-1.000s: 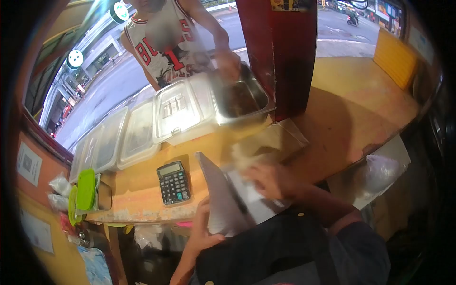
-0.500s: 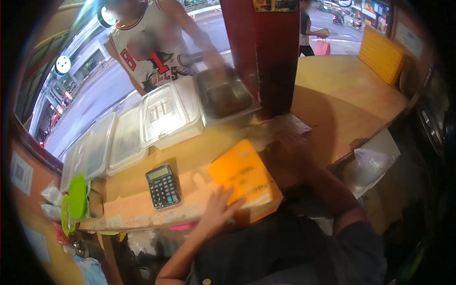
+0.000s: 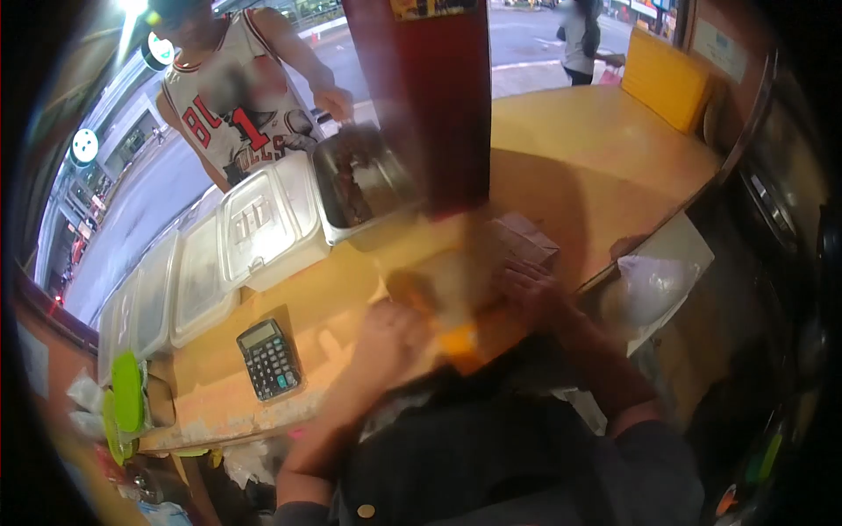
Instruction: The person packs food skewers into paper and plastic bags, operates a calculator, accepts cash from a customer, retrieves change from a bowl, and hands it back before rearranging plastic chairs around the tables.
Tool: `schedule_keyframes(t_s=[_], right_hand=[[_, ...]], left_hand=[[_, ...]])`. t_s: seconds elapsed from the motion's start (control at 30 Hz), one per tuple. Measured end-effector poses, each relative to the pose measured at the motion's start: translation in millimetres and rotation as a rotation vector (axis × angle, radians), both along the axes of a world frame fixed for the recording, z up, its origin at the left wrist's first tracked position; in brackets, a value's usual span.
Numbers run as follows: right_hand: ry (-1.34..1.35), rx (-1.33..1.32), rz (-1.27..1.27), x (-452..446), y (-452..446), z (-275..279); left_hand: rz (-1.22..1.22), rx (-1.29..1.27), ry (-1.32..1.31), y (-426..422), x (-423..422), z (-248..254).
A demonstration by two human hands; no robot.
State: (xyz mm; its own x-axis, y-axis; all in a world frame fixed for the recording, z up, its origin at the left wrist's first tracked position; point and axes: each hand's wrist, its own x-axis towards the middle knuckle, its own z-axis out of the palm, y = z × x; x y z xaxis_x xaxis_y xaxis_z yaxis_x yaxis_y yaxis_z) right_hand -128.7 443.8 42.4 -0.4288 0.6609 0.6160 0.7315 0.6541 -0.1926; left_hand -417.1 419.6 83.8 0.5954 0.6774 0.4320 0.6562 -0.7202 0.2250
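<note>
My left hand (image 3: pixel 392 340) is blurred over the front part of the wooden counter (image 3: pixel 333 298), and its fingers are smeared by motion. Beside it lies a patch of orange (image 3: pixel 460 344), most likely the orange booklet, mostly hidden by blur. My right hand (image 3: pixel 529 287) rests with spread fingers against a pale folded paper packet (image 3: pixel 524 241) near the foot of the red pillar. A black calculator (image 3: pixel 269 359) lies left of my left hand.
An open metal tray (image 3: pixel 360 188) with dark pieces stands beside lidded plastic containers (image 3: pixel 269 219). A person in a jersey (image 3: pixel 237 114) stands across the counter, a hand at the tray. The red pillar (image 3: pixel 430 105) rises behind the packet. Green lids (image 3: pixel 127 394) stand at left.
The orange booklet, flat under my left hand half a second ago, is now mostly hidden. My left hand has lifted and blurred. The view has shifted, and dark pieces show in the tray.
</note>
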Motion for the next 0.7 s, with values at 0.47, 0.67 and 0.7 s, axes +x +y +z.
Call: schedule_keyframes(t_s=[0.47,0.67,0.7], right_hand=[[0.512,-0.129,-0.013,-7,-11,-25],[0.629,-0.159,-0.053,-5,-14,-22],[0.634,-0.159,-0.061,-5,-13,-24]], left_hand=[[-0.534,0.193,0.298,76,27,0],[-0.533,0.198,0.165,62,46,13],[-0.517,0.183,0.186,59,47,12]])
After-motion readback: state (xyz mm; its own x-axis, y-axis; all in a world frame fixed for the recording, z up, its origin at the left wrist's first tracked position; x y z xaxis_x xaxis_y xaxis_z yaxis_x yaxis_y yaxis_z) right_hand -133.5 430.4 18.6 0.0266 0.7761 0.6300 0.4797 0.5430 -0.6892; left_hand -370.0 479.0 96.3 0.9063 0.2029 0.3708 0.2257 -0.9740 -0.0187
